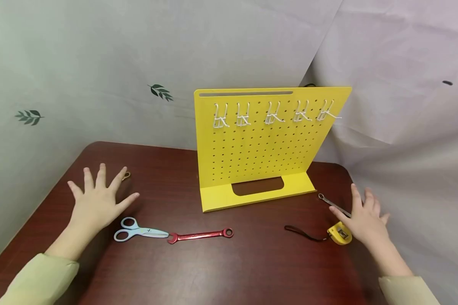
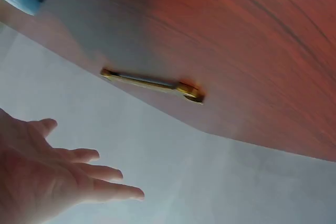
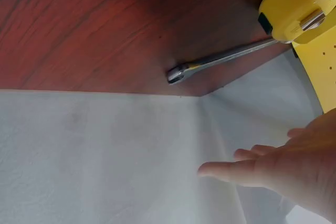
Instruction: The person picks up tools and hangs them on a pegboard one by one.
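My left hand, fingers spread wide, hovers over the table's left side and holds nothing. Beneath it lies a gold-coloured wrench, mostly covered by the hand in the head view. Light blue scissors lie just right of that hand, their tip beside the open end of a red wrench. On the right, my right hand is spread and bare of any object. Near its thumb are a yellow tape measure with a dark wrist strap and a silver wrench, partly hidden by the hand in the head view.
A yellow pegboard stands at the back of the dark red table, with several white wire hooks along its upper part. Pale cloth hangs behind the table and along its right side.
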Demonstrator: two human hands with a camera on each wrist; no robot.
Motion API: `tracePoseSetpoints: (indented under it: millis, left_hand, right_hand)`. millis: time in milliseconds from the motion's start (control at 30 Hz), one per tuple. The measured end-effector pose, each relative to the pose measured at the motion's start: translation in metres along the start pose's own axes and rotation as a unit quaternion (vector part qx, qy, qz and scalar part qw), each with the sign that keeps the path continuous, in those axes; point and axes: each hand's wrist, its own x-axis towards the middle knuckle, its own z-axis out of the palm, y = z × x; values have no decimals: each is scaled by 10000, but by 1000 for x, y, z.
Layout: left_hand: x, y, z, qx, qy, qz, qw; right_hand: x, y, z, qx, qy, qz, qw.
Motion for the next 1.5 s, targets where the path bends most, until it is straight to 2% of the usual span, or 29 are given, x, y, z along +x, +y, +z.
tracePoseSetpoints:
  millis: [167, 300, 467, 567, 700, 933, 1133, 1267, 1367, 1500]
  left_hand:
    - [2, 18, 0, -214, 286, 211, 9991]
    - [6, 38, -1, -533, 416, 422, 9968]
    - [14, 65, -2, -957, 396, 682, 9923]
    - [19, 81, -1, -1280, 312, 755, 9884]
    - [26, 102, 1, -1931, 56, 766, 9782]
    - [37, 136, 5, -2991, -521, 770, 9497]
    - [42, 162, 5, -3541, -522, 807, 9302]
    - [41, 174, 5, -3773, -460, 770, 9218]
    - [39, 180, 6, -3861, -429, 706, 9187]
    - [37, 184, 7, -3822, -448, 636, 9208]
  right_hand:
    - [7, -4, 3, 279, 312, -345, 9985]
    - [15, -13, 2, 771, 388, -641, 9942]
    - [33, -27, -3, 1671, 326, -868, 9816]
    - [45, -34, -5, 2230, 239, -817, 9711]
    - [60, -43, -7, 2884, 150, -645, 9552]
    - [84, -58, -9, 3760, -38, -303, 9261]
    - [105, -72, -8, 4398, -3, -355, 8974]
    - [116, -81, -8, 4721, 1, -432, 8805]
    - [122, -86, -7, 4909, 45, -462, 8700]
    - [124, -90, -5, 4925, 133, -388, 8694]
